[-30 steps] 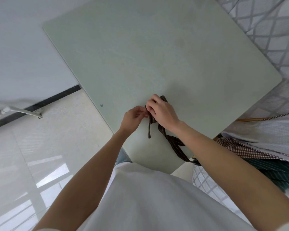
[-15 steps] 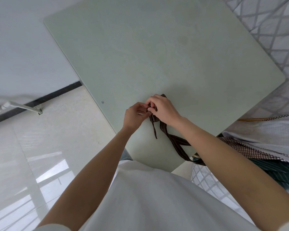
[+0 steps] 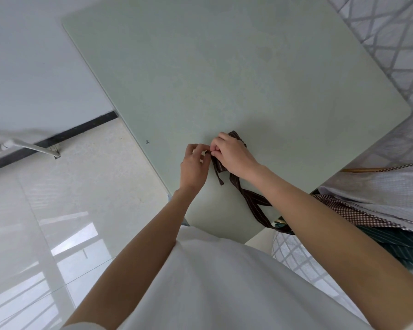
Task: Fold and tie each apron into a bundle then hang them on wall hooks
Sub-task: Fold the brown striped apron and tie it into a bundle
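A dark brown striped apron strap [image 3: 252, 200] runs across the near corner of the pale green table [image 3: 224, 79] and off its edge toward the right. My left hand [image 3: 194, 166] and my right hand [image 3: 231, 156] meet over the strap's upper end, fingertips together, both pinching the strap. A short loose end [image 3: 218, 176] hangs below them. The rest of this apron is hidden under my right arm. More aprons [image 3: 377, 217], checked, white and dark green striped, lie piled at the right.
The table's left edge borders a glossy tiled floor [image 3: 57, 222] with a white pipe [image 3: 31, 147] and a black skirting line. A grey lattice-patterned surface [image 3: 391, 32] runs along the right. My white shirt fills the bottom of the view.
Both hands stay at the same spot on the strap. The loose end below them has swung slightly and my fingers have closed tighter together.
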